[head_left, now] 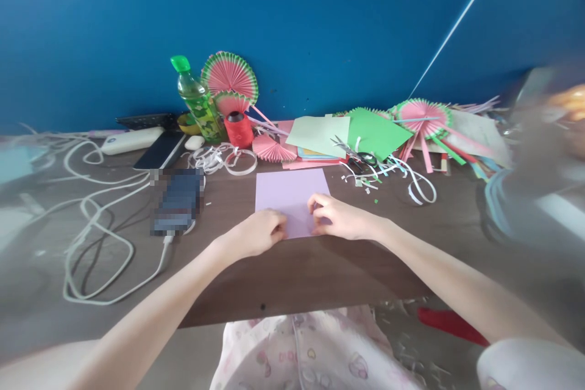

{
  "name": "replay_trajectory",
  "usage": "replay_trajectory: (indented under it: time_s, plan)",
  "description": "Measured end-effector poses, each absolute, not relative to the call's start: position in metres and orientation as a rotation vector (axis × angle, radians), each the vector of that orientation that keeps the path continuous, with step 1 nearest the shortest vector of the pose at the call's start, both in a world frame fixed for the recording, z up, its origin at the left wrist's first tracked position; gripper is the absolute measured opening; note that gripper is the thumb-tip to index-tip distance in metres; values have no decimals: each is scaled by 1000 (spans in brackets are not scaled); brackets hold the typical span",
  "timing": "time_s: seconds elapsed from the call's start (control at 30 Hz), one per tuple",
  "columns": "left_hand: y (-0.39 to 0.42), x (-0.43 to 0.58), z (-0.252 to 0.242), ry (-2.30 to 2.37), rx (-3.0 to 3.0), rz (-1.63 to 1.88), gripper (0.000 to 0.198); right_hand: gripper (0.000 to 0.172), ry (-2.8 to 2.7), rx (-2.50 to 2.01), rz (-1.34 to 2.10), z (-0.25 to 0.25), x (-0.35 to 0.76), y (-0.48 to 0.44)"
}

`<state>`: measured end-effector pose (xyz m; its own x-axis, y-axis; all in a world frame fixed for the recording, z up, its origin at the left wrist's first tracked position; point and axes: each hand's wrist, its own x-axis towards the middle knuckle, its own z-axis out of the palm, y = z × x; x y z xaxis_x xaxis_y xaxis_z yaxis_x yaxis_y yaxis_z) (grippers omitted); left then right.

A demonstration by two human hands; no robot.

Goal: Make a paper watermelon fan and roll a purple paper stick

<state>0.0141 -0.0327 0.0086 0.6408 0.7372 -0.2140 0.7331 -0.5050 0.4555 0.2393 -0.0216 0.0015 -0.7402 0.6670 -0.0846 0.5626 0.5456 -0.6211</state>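
Observation:
A square sheet of light purple paper (290, 189) lies flat on the brown table in front of me. My left hand (262, 233) is at its near left corner, fingers curled in and closed on the near edge. At the near right side, my right hand (340, 217) has its fingers bent down onto the paper, with the thumb close to the near edge. The fingertips of both hands are partly hidden. Beyond the sheet, to the right, scissors (351, 151) rest among paper scraps (365, 180).
A green-capped bottle (198, 103), pleated pink paper fans (231, 76) and a red roll (238, 130) stand against the blue wall. Green paper (377, 134) lies at the back. Left are a phone (177, 202) and white cables (98, 228). A blurred person is at right.

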Motion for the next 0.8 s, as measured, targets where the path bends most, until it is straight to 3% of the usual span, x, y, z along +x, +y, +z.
replay_trajectory:
  time_s: [0.27, 0.67, 0.8]
  plan:
    - [-47, 11, 3, 1247, 2613, 21, 17, 20, -2644, -989, 874, 1, 241, -27]
    - [-43, -15, -4, 1214, 2440, 124, 14, 19, -2531, -936, 970, -7, 249, -30]
    - [-45, -16, -4, 1177, 2477, 118, 15, 8, -2506, -938, 926, -9, 250, -34]
